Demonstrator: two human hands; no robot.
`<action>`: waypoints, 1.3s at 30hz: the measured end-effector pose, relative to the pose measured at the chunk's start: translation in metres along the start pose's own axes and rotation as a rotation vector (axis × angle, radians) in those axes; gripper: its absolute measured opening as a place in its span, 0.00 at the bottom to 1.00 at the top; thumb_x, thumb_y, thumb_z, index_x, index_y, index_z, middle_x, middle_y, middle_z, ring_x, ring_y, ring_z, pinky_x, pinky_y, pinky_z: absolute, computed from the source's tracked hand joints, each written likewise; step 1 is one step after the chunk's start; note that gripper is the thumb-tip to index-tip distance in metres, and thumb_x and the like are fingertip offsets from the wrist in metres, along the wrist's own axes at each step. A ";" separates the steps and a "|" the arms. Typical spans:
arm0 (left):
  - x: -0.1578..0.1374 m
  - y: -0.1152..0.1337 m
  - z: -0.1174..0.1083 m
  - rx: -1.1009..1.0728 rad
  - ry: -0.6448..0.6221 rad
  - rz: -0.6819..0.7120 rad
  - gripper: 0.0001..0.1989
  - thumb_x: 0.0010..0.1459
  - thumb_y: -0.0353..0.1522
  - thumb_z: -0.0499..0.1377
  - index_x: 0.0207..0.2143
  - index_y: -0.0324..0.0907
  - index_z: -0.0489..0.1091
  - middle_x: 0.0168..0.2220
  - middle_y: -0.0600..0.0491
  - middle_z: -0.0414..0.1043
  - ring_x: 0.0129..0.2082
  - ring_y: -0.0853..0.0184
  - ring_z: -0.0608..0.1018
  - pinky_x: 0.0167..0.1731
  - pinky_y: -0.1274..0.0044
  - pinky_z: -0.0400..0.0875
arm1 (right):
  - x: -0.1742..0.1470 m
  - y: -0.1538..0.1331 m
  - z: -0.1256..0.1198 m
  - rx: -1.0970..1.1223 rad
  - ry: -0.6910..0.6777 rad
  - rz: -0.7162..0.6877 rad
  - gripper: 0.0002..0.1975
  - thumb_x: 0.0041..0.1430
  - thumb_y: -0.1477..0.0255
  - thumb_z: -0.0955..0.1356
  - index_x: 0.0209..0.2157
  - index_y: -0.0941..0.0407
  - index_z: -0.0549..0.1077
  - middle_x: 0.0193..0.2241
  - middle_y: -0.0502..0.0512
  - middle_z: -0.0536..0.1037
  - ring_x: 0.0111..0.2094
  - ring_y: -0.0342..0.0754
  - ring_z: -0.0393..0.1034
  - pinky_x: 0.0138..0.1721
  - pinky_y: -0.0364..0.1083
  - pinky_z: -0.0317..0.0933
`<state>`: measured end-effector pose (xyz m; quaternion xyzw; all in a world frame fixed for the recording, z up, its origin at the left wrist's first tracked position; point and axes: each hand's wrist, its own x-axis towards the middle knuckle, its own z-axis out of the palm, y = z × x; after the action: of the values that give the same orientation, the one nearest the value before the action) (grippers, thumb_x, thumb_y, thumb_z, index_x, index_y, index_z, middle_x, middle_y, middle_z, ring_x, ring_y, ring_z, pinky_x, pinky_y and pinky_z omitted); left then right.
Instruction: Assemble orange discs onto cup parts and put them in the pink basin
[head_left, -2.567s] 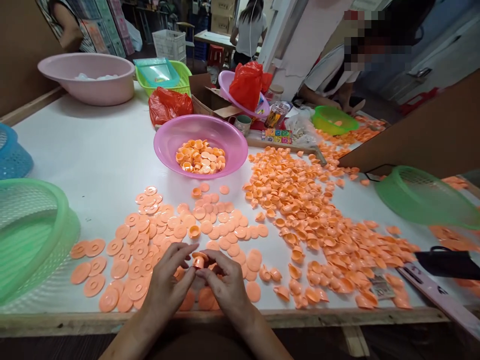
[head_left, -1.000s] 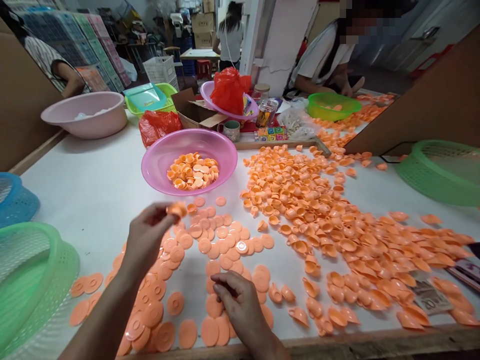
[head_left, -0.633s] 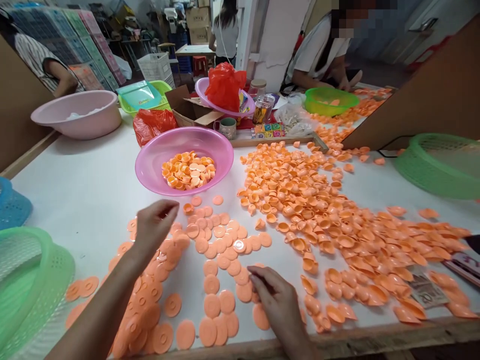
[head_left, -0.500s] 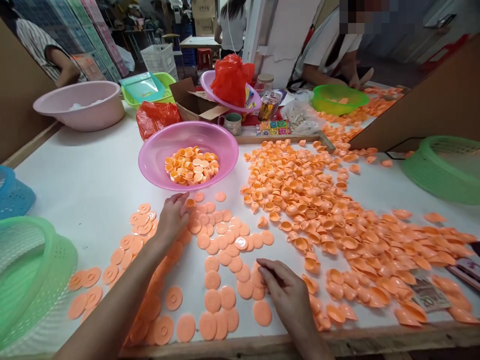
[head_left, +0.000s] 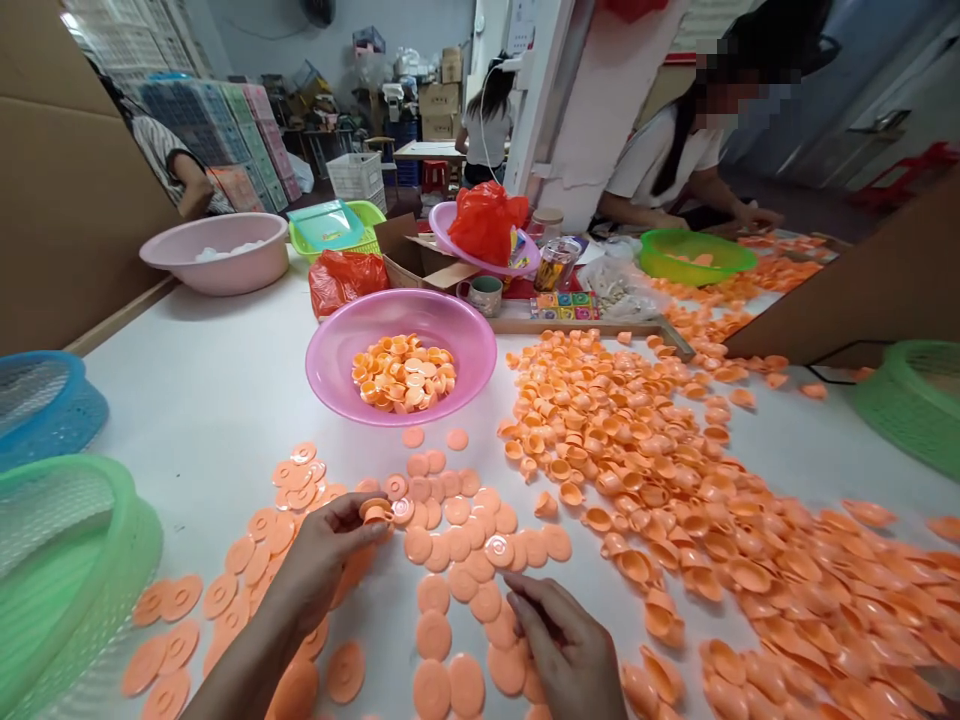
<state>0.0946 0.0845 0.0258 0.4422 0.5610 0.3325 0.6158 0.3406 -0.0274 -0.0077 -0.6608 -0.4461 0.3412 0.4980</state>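
My left hand (head_left: 326,550) is closed, its thumb and fingers pinching a small orange toy teacup (head_left: 377,512) with a saucer-like disc against it. Below and around that hand lie flat orange toy saucers (head_left: 433,635), some overlapping. My right hand (head_left: 566,645) hovers over or touches the saucers at the near middle. Its thumb and index finger are close together; whatever may be between them is hidden. To its right spreads a large heap of orange toy cups (head_left: 622,430). Beyond my hands stands a pink basin (head_left: 330,375) holding a pile of orange cups and discs (head_left: 405,375).
Green baskets (head_left: 139,530) (head_left: 911,400) flank the table, with a blue basket (head_left: 94,410) at left. Behind stand a pale pink basin (head_left: 247,275), a cardboard box (head_left: 405,265), a mug (head_left: 484,293) and red bags (head_left: 349,283). A co-worker (head_left: 660,170) sits at a green bowl (head_left: 697,265).
The view has tilted up, so the table sits lower in the picture. My left hand has drawn back from the pink basin toward me, with the cup in its fingers. My right hand stays near the saucers.
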 end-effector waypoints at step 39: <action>0.085 0.118 -0.004 0.535 0.485 0.839 0.21 0.56 0.42 0.63 0.49 0.41 0.73 0.50 0.46 0.76 0.48 0.61 0.78 0.47 0.70 0.73 | -0.008 -0.010 -0.006 -0.148 -0.033 -0.119 0.13 0.61 0.62 0.68 0.41 0.53 0.80 0.38 0.56 0.80 0.37 0.50 0.77 0.36 0.42 0.73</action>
<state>0.1135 0.2086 0.1006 0.6795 0.5274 0.4876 0.1497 0.3409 -0.0360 0.0037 -0.6624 -0.5168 0.2877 0.4597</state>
